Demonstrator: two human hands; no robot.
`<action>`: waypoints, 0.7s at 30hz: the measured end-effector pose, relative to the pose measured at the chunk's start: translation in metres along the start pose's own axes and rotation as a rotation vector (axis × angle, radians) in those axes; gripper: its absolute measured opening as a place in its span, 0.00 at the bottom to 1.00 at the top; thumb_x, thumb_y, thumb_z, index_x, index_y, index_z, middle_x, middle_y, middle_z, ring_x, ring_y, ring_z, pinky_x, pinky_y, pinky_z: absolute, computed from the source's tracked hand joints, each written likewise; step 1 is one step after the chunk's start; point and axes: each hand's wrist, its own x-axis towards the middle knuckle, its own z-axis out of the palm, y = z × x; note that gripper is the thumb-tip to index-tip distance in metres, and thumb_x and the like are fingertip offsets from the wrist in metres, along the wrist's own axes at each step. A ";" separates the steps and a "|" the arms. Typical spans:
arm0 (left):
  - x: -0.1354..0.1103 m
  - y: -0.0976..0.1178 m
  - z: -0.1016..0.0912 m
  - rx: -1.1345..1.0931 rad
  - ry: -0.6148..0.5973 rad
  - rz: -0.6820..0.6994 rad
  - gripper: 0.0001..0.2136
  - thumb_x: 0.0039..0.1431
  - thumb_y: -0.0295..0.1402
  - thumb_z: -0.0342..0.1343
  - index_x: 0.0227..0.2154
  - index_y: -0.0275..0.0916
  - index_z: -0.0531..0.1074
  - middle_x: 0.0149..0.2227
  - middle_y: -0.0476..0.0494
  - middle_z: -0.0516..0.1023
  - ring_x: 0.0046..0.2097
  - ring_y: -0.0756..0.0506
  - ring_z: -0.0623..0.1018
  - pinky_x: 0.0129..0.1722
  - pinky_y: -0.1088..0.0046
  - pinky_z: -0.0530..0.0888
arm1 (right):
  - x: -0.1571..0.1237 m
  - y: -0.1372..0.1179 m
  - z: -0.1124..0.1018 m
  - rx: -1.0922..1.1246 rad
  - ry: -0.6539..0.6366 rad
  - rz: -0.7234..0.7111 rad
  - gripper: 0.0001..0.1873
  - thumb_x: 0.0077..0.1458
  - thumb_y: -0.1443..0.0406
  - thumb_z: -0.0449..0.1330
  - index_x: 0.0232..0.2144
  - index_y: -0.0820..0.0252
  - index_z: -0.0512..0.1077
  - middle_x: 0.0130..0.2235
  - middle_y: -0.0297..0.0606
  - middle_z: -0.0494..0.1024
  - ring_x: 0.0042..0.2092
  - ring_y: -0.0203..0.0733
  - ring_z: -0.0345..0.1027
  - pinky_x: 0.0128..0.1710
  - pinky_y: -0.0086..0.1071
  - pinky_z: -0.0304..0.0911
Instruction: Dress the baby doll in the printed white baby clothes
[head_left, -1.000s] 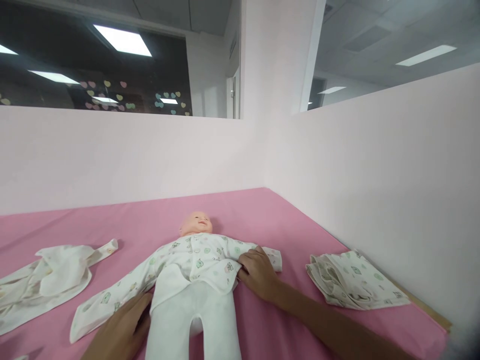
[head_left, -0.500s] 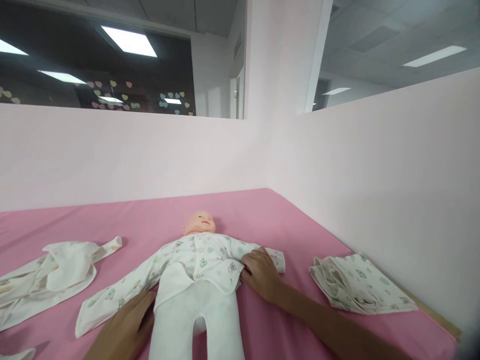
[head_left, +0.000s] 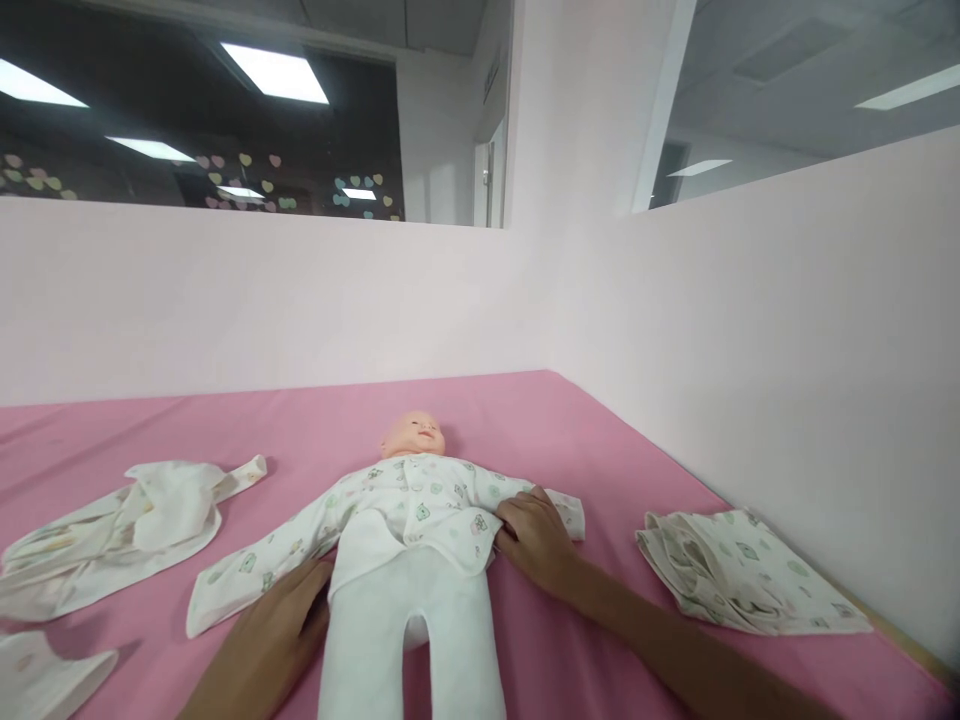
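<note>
A baby doll (head_left: pixel 417 434) lies on its back on the pink surface. It wears a white baby shirt (head_left: pixel 409 500) with small printed figures, its sleeves spread to both sides, and plain white pants (head_left: pixel 409 620). My right hand (head_left: pixel 536 535) is closed on the shirt's side edge, just under the sleeve on the right. At the doll's other hip, my left hand (head_left: pixel 281 620) has its fingers against the shirt's side, below the left sleeve. Its fingertips are partly hidden by the cloth; they seem closed on the shirt's edge.
A folded printed cloth (head_left: pixel 750 575) lies at the right, near the wall. At the left is a spread white baby garment (head_left: pixel 135 530), with part of another white garment (head_left: pixel 45 675) below it. White walls (head_left: pixel 262 300) with windows border the pink padded surface (head_left: pixel 487 410).
The view has shifted slightly left, so everything appears farther right and more of the lower-left garment shows. Both hands remain at the shirt's sides, and the doll lies as before.
</note>
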 end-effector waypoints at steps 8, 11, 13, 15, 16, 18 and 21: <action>0.001 0.032 -0.025 -0.048 -0.245 -0.017 0.16 0.67 0.36 0.42 0.49 0.45 0.72 0.50 0.43 0.77 0.53 0.40 0.75 0.50 0.63 0.72 | 0.001 0.001 -0.001 0.011 0.006 -0.026 0.12 0.58 0.68 0.52 0.21 0.57 0.59 0.26 0.32 0.72 0.31 0.39 0.61 0.41 0.36 0.50; 0.003 0.034 -0.026 -0.095 -0.260 -0.016 0.13 0.66 0.35 0.43 0.44 0.44 0.73 0.46 0.43 0.77 0.48 0.40 0.75 0.47 0.62 0.71 | 0.001 0.002 0.000 0.009 0.017 -0.037 0.12 0.58 0.68 0.51 0.21 0.57 0.58 0.26 0.33 0.72 0.31 0.40 0.62 0.40 0.36 0.50; 0.004 0.035 -0.027 -0.109 -0.255 -0.017 0.12 0.66 0.34 0.43 0.41 0.43 0.72 0.46 0.42 0.77 0.48 0.39 0.74 0.46 0.61 0.71 | 0.001 0.002 0.000 0.008 0.022 -0.043 0.12 0.58 0.67 0.50 0.21 0.56 0.59 0.26 0.34 0.72 0.32 0.41 0.62 0.40 0.37 0.50; 0.004 0.035 -0.027 -0.116 -0.251 -0.017 0.11 0.66 0.34 0.42 0.37 0.43 0.70 0.45 0.41 0.76 0.48 0.39 0.74 0.46 0.62 0.70 | 0.001 0.002 0.000 0.001 0.030 -0.049 0.13 0.58 0.67 0.50 0.21 0.56 0.59 0.26 0.34 0.72 0.32 0.42 0.63 0.40 0.37 0.51; 0.004 0.035 -0.028 -0.116 -0.251 -0.019 0.10 0.66 0.34 0.42 0.35 0.43 0.69 0.43 0.41 0.76 0.47 0.39 0.74 0.46 0.62 0.70 | 0.001 0.002 0.000 -0.005 0.032 -0.053 0.13 0.58 0.67 0.50 0.21 0.56 0.59 0.25 0.34 0.72 0.32 0.42 0.63 0.39 0.37 0.51; 0.004 0.036 -0.028 -0.110 -0.254 -0.023 0.10 0.66 0.34 0.42 0.33 0.43 0.67 0.41 0.42 0.76 0.46 0.39 0.74 0.45 0.62 0.70 | 0.002 0.001 0.000 -0.016 0.035 -0.061 0.13 0.59 0.66 0.50 0.21 0.55 0.59 0.25 0.34 0.72 0.32 0.42 0.64 0.39 0.37 0.52; 0.004 0.036 -0.028 -0.097 -0.258 -0.029 0.10 0.66 0.34 0.42 0.33 0.42 0.67 0.39 0.42 0.75 0.43 0.39 0.74 0.43 0.63 0.69 | 0.002 0.002 0.000 -0.011 0.034 -0.058 0.13 0.59 0.66 0.50 0.21 0.55 0.59 0.25 0.34 0.72 0.31 0.42 0.64 0.39 0.37 0.53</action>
